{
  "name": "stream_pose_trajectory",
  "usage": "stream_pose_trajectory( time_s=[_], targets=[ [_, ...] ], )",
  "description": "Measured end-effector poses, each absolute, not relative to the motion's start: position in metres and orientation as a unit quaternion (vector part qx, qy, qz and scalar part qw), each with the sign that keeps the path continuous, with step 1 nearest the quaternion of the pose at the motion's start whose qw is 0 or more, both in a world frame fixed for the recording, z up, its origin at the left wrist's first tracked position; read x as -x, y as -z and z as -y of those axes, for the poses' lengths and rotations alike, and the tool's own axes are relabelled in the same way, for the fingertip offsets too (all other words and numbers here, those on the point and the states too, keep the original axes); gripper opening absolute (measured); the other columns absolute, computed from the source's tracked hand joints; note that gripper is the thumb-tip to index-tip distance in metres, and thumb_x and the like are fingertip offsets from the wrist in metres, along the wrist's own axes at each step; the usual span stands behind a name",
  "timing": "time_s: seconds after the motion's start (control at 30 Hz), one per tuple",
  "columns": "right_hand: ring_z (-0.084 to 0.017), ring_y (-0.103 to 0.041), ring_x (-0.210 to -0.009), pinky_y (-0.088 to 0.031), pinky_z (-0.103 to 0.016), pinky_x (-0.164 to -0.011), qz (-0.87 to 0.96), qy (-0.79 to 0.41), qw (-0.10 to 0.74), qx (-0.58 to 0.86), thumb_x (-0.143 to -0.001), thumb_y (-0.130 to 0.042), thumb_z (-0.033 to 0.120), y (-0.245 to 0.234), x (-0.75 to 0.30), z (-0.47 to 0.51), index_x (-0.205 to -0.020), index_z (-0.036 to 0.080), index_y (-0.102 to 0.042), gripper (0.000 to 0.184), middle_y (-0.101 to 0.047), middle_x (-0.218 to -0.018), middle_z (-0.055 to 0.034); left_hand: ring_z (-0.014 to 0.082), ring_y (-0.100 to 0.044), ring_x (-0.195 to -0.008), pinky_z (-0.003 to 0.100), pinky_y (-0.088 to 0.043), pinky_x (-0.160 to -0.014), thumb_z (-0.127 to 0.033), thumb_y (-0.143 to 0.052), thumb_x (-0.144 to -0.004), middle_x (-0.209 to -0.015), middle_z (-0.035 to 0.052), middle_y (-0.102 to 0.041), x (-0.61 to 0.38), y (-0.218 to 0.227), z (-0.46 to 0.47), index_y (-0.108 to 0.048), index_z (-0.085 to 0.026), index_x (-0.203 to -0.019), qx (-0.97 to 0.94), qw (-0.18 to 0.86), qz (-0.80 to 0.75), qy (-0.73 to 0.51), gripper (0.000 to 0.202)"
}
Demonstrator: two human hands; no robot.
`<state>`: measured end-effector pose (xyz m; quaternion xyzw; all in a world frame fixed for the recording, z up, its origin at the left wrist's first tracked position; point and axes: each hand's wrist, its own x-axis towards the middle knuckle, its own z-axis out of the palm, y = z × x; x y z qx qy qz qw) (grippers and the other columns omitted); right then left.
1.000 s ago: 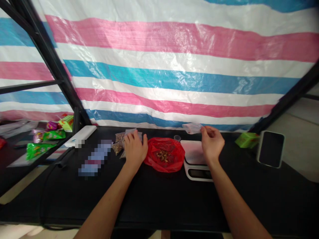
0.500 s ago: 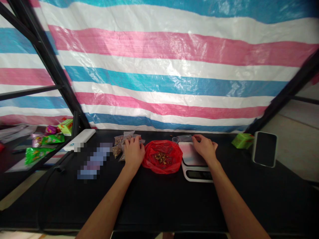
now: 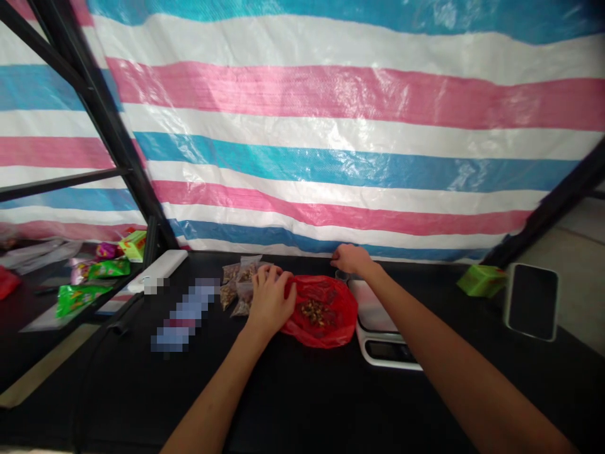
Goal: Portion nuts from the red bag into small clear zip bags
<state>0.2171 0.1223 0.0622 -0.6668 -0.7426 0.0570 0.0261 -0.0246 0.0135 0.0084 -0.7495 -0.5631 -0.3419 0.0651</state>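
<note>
In the head view my left hand (image 3: 273,300) lies between a cluster of small clear zip bags (image 3: 242,291) and a red plastic bag (image 3: 343,315). Its fingers are bent but apart, and the thumb side touches the red bag's left edge. Small brown, nut-like pieces (image 3: 316,313) lie inside the spread red bag. My right hand (image 3: 354,260) reaches past a white kitchen scale (image 3: 375,308) to the back of the table. Its fingers are pressed together, pointing down; what they hold, if anything, is hidden. A small clear cup (image 3: 341,275) stands just below it.
At right are a green box (image 3: 481,280) and a phone-like device (image 3: 532,301) propped up. On the left are a white power strip (image 3: 163,268), a black cable and a blurred patch. Snack packs (image 3: 85,296) lie beyond the black frame post (image 3: 113,139). Striped sheeting hangs behind.
My right hand has left the scale's plate and moved left and back, beyond the cup. My left hand has shifted slightly right, off the small bags toward the red bag. The view has tilted slightly.
</note>
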Motion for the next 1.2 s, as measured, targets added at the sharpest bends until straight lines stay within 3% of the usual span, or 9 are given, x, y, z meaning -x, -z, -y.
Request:
stream_pose_trajectory(
  time_s=[0.13,0.33,0.4,0.47,0.57,0.83,0.93,1.07,1.2],
  targets=[
    [-0.024,-0.065,-0.112,-0.058,-0.045,-0.093,0.729,-0.064,-0.023,0.681,-0.100,-0.064,0.037,-0.060,-0.203,-0.131,-0.132,0.019,-0.060,0.037,-0.062,-0.133,-0.0103,0.0333,-0.052,-0.115,0.050,-0.044,-0.098,-0.023,-0.056,-0.094,-0.105,0.0099,-0.067,0.030,-0.017,-0.015,-0.073,-0.023,-0.097,0.730,0.075,0.565,0.377,0.017],
    [-0.027,-0.072,-0.100,-0.054,-0.038,-0.091,0.779,-0.061,0.039,0.622,-0.090,-0.070,0.023,-0.072,-0.211,-0.111,-0.094,0.019,-0.079,0.011,-0.078,-0.102,-0.0085,0.0390,-0.057,-0.108,0.051,-0.048,-0.090,-0.033,-0.052,-0.096,-0.106,0.0207,-0.064,0.044,-0.017,-0.018,-0.067,-0.010,-0.114,0.599,0.117,0.733,0.300,0.034],
    [-0.023,-0.074,-0.096,-0.054,-0.032,-0.086,0.811,-0.072,0.079,0.576,-0.092,-0.066,0.025,-0.076,-0.211,-0.093,-0.098,0.025,-0.081,0.016,-0.080,-0.101,-0.0026,0.0408,-0.057,-0.111,0.051,-0.049,-0.089,-0.035,-0.054,-0.095,-0.111,0.0231,-0.063,0.045,-0.012,-0.017,-0.065,-0.007,-0.117,0.609,0.117,0.742,0.257,0.038],
    [-0.020,-0.073,-0.093,-0.054,-0.029,-0.084,0.841,-0.087,0.114,0.522,-0.092,-0.066,0.029,-0.079,-0.208,-0.072,-0.098,0.030,-0.081,0.017,-0.080,-0.101,0.0016,0.0408,-0.057,-0.112,0.051,-0.049,-0.090,-0.034,-0.055,-0.094,-0.113,0.0229,-0.064,0.044,-0.009,-0.016,-0.064,-0.008,-0.116,0.629,0.106,0.734,0.232,0.035],
    [-0.023,-0.072,-0.093,-0.054,-0.034,-0.087,0.894,-0.111,0.200,0.386,-0.087,-0.068,0.023,-0.076,-0.201,-0.045,-0.100,0.029,-0.081,0.019,-0.080,-0.101,-0.0017,0.0397,-0.058,-0.112,0.050,-0.049,-0.090,-0.029,-0.055,-0.094,-0.109,0.0200,-0.067,0.042,-0.007,-0.016,-0.065,-0.012,-0.107,0.651,0.086,0.721,0.221,0.024],
    [-0.024,-0.066,-0.111,-0.049,-0.042,-0.103,0.830,-0.079,0.394,0.386,-0.099,-0.058,0.022,-0.056,-0.174,-0.018,-0.115,0.026,-0.073,0.022,-0.073,-0.115,-0.0054,0.0299,-0.055,-0.105,0.046,-0.048,-0.095,-0.025,-0.045,-0.103,-0.108,0.0116,-0.065,0.041,-0.022,-0.019,-0.064,-0.020,-0.108,0.708,0.091,0.579,0.394,0.020],
    [-0.024,-0.065,-0.115,-0.048,-0.042,-0.104,0.819,-0.069,0.418,0.387,-0.099,-0.062,0.027,-0.052,-0.170,-0.012,-0.121,0.027,-0.070,0.024,-0.072,-0.120,-0.0059,0.0276,-0.051,-0.112,0.043,-0.046,-0.102,-0.023,-0.047,-0.103,-0.114,0.0106,-0.062,0.036,-0.025,-0.015,-0.065,-0.023,-0.112,0.748,0.086,0.496,0.432,0.020],
    [-0.022,-0.068,-0.101,-0.050,-0.040,-0.095,0.827,-0.077,0.396,0.392,-0.099,-0.062,0.025,-0.048,-0.169,-0.008,-0.102,0.027,-0.074,0.013,-0.076,-0.104,-0.0029,0.0268,-0.049,-0.113,0.042,-0.047,-0.101,-0.022,-0.050,-0.102,-0.116,0.0103,-0.059,0.032,-0.024,-0.011,-0.068,-0.025,-0.112,0.775,0.083,0.456,0.431,0.021],
    [-0.022,-0.069,-0.104,-0.050,-0.039,-0.097,0.819,-0.125,0.407,0.385,-0.099,-0.062,0.027,-0.045,-0.167,-0.007,-0.108,0.027,-0.073,0.015,-0.077,-0.109,-0.0035,0.0265,-0.049,-0.108,0.040,-0.048,-0.096,-0.022,-0.049,-0.102,-0.113,0.0102,-0.058,0.032,-0.021,-0.011,-0.070,-0.026,-0.111,0.777,0.090,0.448,0.432,0.023]
  ],
)
